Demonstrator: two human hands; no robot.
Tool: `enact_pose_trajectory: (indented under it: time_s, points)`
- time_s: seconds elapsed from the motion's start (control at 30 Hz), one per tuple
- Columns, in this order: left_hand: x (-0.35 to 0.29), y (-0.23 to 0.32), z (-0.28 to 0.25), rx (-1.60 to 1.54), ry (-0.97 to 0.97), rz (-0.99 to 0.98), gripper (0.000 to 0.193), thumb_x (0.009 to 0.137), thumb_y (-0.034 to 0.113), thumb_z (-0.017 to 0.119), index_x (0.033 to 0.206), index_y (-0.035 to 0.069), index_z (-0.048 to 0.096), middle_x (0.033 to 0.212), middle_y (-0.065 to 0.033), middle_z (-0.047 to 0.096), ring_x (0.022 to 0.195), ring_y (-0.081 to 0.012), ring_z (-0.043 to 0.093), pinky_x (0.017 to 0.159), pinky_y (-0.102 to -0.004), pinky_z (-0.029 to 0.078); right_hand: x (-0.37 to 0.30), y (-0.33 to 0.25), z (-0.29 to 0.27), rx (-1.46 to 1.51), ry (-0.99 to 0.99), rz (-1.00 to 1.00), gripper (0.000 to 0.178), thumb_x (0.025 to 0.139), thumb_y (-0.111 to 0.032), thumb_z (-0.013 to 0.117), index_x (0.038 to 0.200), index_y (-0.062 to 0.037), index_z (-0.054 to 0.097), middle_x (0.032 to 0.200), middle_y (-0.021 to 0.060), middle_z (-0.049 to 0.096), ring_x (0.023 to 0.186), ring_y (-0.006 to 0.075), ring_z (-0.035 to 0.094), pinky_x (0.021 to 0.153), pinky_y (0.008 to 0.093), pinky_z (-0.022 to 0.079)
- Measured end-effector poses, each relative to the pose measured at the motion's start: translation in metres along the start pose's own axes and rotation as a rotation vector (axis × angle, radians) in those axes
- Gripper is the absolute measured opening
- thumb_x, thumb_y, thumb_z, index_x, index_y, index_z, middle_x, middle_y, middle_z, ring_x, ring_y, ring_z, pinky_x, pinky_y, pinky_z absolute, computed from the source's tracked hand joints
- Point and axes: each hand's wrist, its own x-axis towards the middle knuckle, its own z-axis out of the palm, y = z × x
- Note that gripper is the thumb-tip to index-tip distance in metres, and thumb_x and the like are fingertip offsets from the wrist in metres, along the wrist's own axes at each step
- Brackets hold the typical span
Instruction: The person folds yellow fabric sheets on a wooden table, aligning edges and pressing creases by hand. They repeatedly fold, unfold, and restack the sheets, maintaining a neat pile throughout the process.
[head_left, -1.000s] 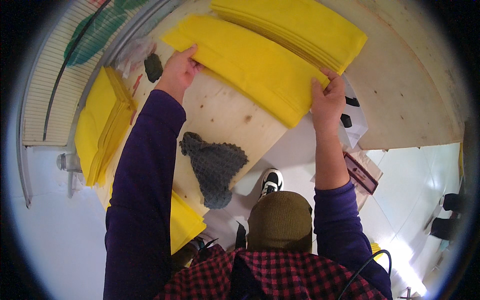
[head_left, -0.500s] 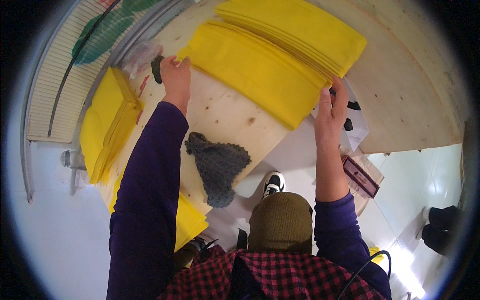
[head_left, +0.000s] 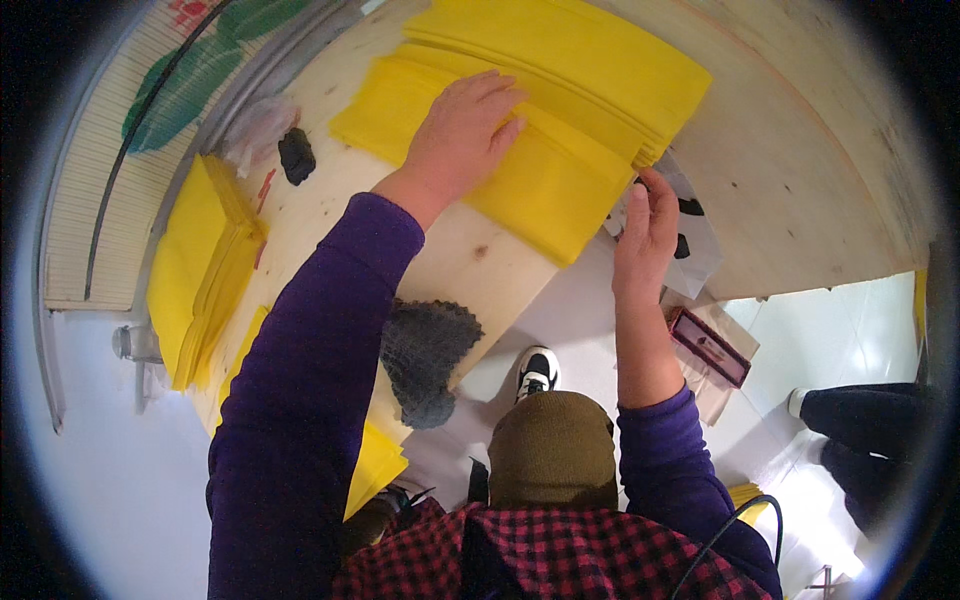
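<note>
Folded yellow cloth point(head_left: 565, 200) on the table point(head_left: 478, 280) is overlaid by the left hand point(head_left: 458, 135), loosely spread; whether any edge is pinched by the right hand point(head_left: 647, 235) cannot be told — bare table is left alongside.

One grey cloth point(head_left: 425, 350) lies on one desk point(head_left: 500, 285). Beyond the cloth are two hands, the left hand point(head_left: 465, 130) and the right hand point(head_left: 648, 235), and two yellow fabric stacks, the far stack point(head_left: 570, 60) and the near stack point(head_left: 555, 205); their layers cannot be counted. Left of the cloth: one yellow side stack point(head_left: 195, 265), one black lump point(head_left: 297, 156). Right of it: one dark-framed box point(head_left: 708, 347), one white sheet point(head_left: 702, 185).
</note>
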Motion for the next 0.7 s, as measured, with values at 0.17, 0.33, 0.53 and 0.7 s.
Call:
enact_pose_trajectory:
  time_s: [0.17, 0.33, 0.53, 0.7]
  points:
    - [-0.012, 0.005, 0.02, -0.061, 0.019, -0.032, 0.026, 0.086, 0.019, 0.06, 0.107, 0.004, 0.062, 0.116, -0.0156, 0.06, 0.11, -0.0344, 0.053, 0.096, -0.0416, 0.042, 0.02, 0.002, 0.001, 0.014, -0.018, 0.13, 0.034, 0.092, -0.024, 0.061, 0.113, 0.0026, 0.058, 0.107, 0.013, 0.064, 0.091, 0.0158, 0.059, 0.08, 0.028, 0.047]
    - [-0.02, 0.005, 0.028, -0.104, 0.019, -0.061, 0.025, 0.085, 0.016, 0.06, 0.106, 0.004, 0.063, 0.115, -0.0154, 0.06, 0.109, -0.0343, 0.054, 0.096, -0.0413, 0.042, 0.03, 0.005, 0.007, 0.096, -0.012, 0.235, 0.035, 0.086, -0.02, 0.068, 0.111, 0.003, 0.061, 0.103, 0.0132, 0.066, 0.092, 0.0178, 0.061, 0.081, 0.0299, 0.048]
    - [-0.022, 0.006, 0.029, -0.111, 0.002, -0.076, 0.024, 0.087, 0.013, 0.06, 0.108, 0.003, 0.063, 0.118, -0.0168, 0.06, 0.111, -0.0352, 0.054, 0.097, -0.0402, 0.043, 0.036, 0.011, 0.014, 0.004, 0.002, 0.18, 0.028, 0.081, -0.016, 0.072, 0.104, -0.0006, 0.068, 0.101, 0.009, 0.068, 0.089, 0.0163, 0.063, 0.081, 0.0293, 0.048]
    - [-0.021, 0.008, 0.026, -0.093, -0.003, -0.075, 0.024, 0.087, 0.013, 0.06, 0.109, 0.003, 0.062, 0.118, -0.017, 0.06, 0.111, -0.0358, 0.054, 0.097, -0.0407, 0.043, 0.031, 0.013, 0.017, -0.079, 0.014, 0.154, 0.019, 0.078, -0.008, 0.068, 0.097, -0.0072, 0.071, 0.099, 0.01, 0.067, 0.092, 0.0186, 0.063, 0.083, 0.0292, 0.048]
